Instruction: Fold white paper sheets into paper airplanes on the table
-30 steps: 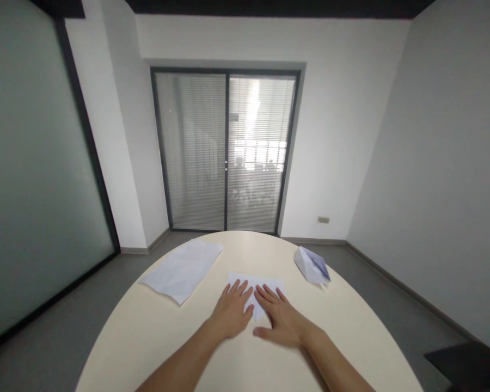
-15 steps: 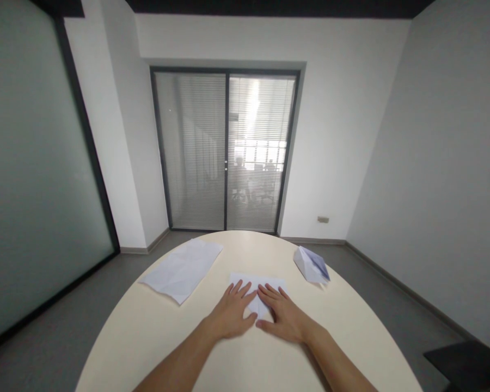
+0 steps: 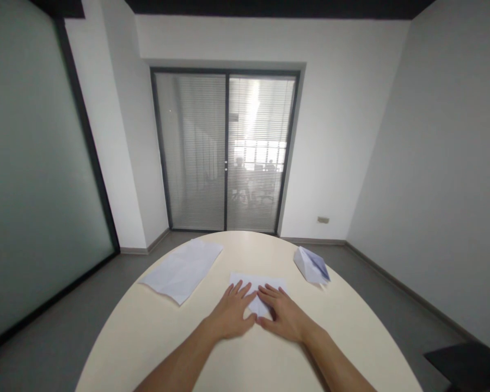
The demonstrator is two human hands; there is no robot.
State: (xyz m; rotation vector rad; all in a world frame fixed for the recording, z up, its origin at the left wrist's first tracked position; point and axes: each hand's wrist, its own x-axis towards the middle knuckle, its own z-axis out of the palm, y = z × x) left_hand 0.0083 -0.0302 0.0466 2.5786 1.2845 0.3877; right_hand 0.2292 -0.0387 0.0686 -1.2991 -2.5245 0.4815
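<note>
A folded sheet of white paper (image 3: 261, 308) lies on the table in front of me, its far edge straight and its near part narrowing between my hands. My left hand (image 3: 233, 311) rests flat on its left side, fingers spread. On the right side my right hand (image 3: 283, 313) lies flat too, fingers stretched out. The two thumbs nearly meet at the paper's near end. Both palms hide much of the folds beneath them.
A larger creased white sheet (image 3: 183, 270) lies at the table's left. Near the right edge sits a folded paper piece (image 3: 311, 265) with a bluish side. The round cream table (image 3: 245, 365) faces a glass door with blinds (image 3: 226, 152). A dark flat object (image 3: 469, 362) is at lower right.
Almost nothing differs. My right thumb has shifted very slightly towards the left thumb; the papers have stayed in place.
</note>
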